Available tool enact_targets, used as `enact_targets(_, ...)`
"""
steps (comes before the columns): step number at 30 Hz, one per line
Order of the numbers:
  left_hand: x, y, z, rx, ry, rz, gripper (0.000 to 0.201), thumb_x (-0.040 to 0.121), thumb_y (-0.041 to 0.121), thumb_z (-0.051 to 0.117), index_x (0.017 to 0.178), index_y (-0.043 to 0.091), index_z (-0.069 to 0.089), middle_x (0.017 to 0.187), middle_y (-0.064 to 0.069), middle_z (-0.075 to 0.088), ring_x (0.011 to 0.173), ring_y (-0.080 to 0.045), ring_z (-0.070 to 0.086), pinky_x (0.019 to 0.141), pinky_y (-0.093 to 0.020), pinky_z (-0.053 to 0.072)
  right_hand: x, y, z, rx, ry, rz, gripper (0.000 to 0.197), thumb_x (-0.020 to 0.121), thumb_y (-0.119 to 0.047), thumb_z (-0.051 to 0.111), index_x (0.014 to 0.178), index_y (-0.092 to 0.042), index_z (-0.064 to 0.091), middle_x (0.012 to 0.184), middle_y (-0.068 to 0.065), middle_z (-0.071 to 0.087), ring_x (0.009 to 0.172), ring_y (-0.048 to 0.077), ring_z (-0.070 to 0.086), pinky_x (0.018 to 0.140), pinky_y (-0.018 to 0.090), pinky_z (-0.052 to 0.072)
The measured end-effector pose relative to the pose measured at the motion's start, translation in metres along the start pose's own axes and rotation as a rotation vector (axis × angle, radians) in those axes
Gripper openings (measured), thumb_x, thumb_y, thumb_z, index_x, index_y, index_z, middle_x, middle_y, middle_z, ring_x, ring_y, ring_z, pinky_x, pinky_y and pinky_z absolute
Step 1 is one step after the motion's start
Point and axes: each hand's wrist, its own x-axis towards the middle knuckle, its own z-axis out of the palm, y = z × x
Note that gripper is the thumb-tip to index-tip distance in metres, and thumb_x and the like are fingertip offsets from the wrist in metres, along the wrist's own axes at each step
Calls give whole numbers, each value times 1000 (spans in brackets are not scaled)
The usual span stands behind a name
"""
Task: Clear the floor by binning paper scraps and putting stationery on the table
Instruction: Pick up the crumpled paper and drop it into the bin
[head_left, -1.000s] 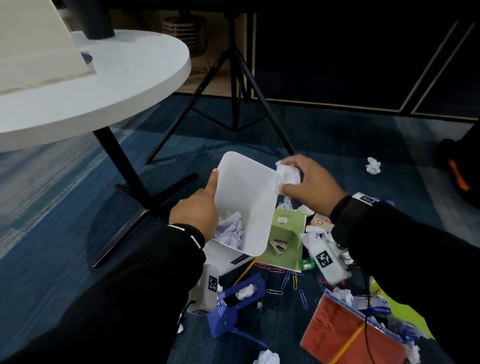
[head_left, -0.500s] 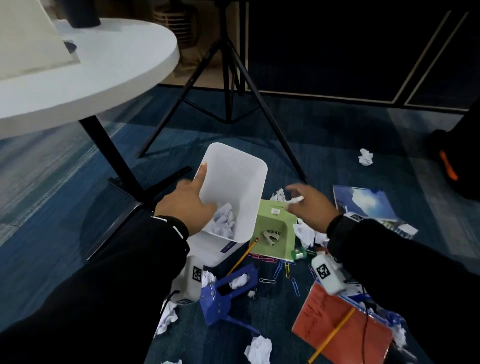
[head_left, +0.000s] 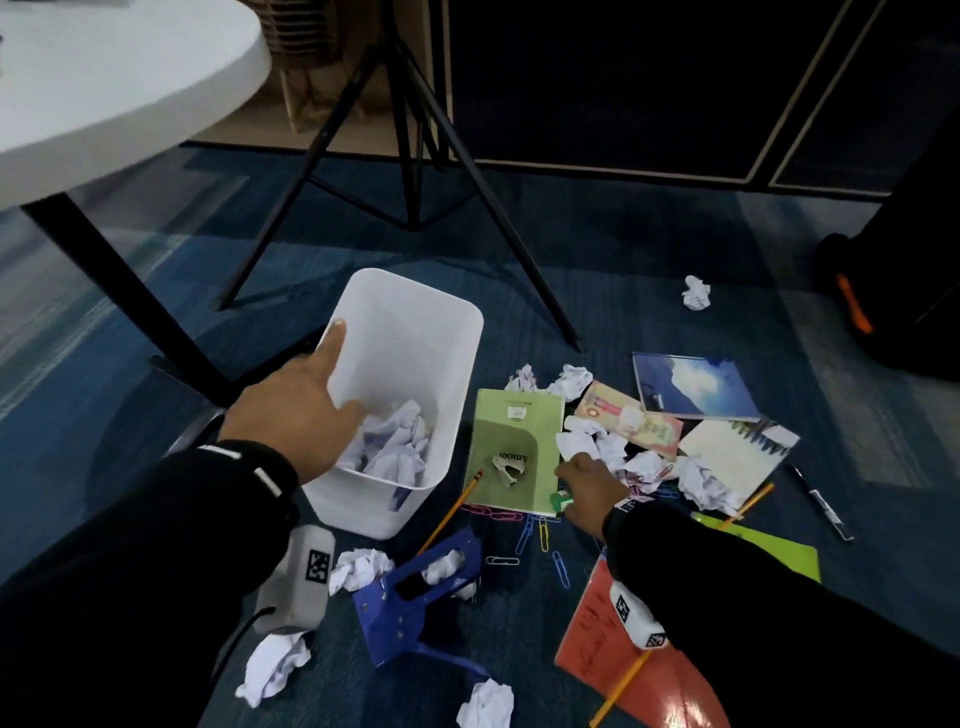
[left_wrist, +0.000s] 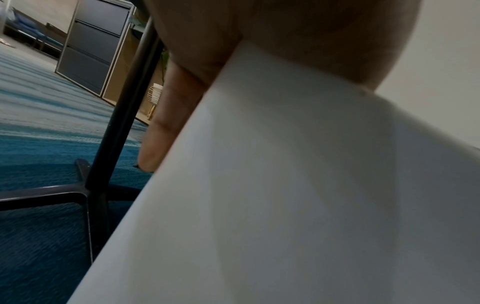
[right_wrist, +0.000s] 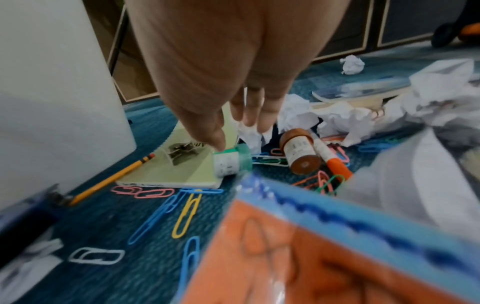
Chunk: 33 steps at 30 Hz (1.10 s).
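My left hand (head_left: 291, 400) grips the rim of the white bin (head_left: 457, 332), thumb inside and fingers (left_wrist: 166, 123) down its outer wall (left_wrist: 311, 185). Crumpled paper (head_left: 395, 441) lies in the bin. My right hand (head_left: 582, 467) is low over the floor beside the green notebook (head_left: 514, 431). Its straight fingertips (right_wrist: 249, 121) touch a crumpled paper scrap (right_wrist: 249, 135), and it holds nothing. A green-capped glue stick (right_wrist: 231, 162) lies under the thumb. More scraps (head_left: 639, 462) lie just right of the hand.
Coloured paper clips (head_left: 543, 535), a pencil (head_left: 452, 514), a blue punch (head_left: 415, 597), an orange folder (head_left: 597, 639), notebooks (head_left: 696, 384) and a pen (head_left: 821, 501) litter the carpet. A brown bottle (right_wrist: 298, 152) and an orange marker (right_wrist: 335, 162) lie near. The white table (head_left: 104, 78) stands left, a tripod (head_left: 415, 156) behind.
My right hand held a paper scrap at the bin's rim, then moved right and down to the floor by the green notebook. The left hand kept hold of the bin.
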Motion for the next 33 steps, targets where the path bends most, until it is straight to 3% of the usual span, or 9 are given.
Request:
enact_targets(4,-1,4,2,7,10,7,82,89,42,48,151,43,-5,149,-5,39,121,-32,51,98,-42,42,17,5,-11,-84,176,35,54,78,-17,60,129,-17,45,130,12,38,118,35,39,90,44,46)
enact_targets(7,-2,9,4,22,12,21,81,89,40,47,151,41,-5,149,-3,38,120,-31,51,96,-41,41,26,4,-11,-93,106,113,74,81,-24,64,145,-25,27,152,12,18,129,40,32,98,47,41)
enact_targets(10,-2,13,5,26,13,28,80,89,38,46,151,42,-5,146,-1,39,116,-30,53,92,-40,42,33,1,-8,-101,31,96,85,83,-22,67,150,-28,15,155,8,12,134,40,26,100,48,42)
enact_targets(14,-2,14,4,29,11,21,80,89,36,46,151,42,-6,146,-1,39,116,-31,53,92,-41,42,38,-2,-10,-104,21,108,77,82,-14,64,146,-27,23,145,11,21,128,40,29,94,48,47)
enact_targets(17,-2,12,4,16,6,15,81,89,36,46,151,42,-6,144,0,41,114,-31,55,93,-41,42,38,-2,-18,-33,19,108,57,80,-13,65,129,-21,37,134,12,30,117,38,41,88,46,48)
enact_targets(21,-4,18,6,19,17,29,81,88,35,46,150,41,-5,141,1,42,108,-31,57,87,-39,45,29,-3,-41,121,65,53,39,79,-19,70,110,-15,46,115,12,41,92,30,54,78,33,45)
enact_targets(25,-7,24,6,27,15,28,81,88,34,46,151,40,-4,142,2,41,103,-31,58,81,-38,45,10,-9,-85,325,225,-26,36,71,-20,73,88,-19,42,95,5,41,82,24,46,60,28,31)
enact_targets(29,-9,31,7,31,18,34,80,88,34,46,151,40,-3,141,1,42,101,-32,59,79,-38,44,-23,-35,-152,489,438,-158,35,70,-17,74,94,-16,50,97,4,45,82,19,47,64,22,35)
enact_targets(33,-10,31,4,19,-5,31,82,86,31,46,151,41,-3,139,1,43,105,-34,57,86,-40,46,-67,-81,-213,632,607,-327,33,68,-16,73,91,-20,50,93,-6,43,72,0,43,62,8,34)
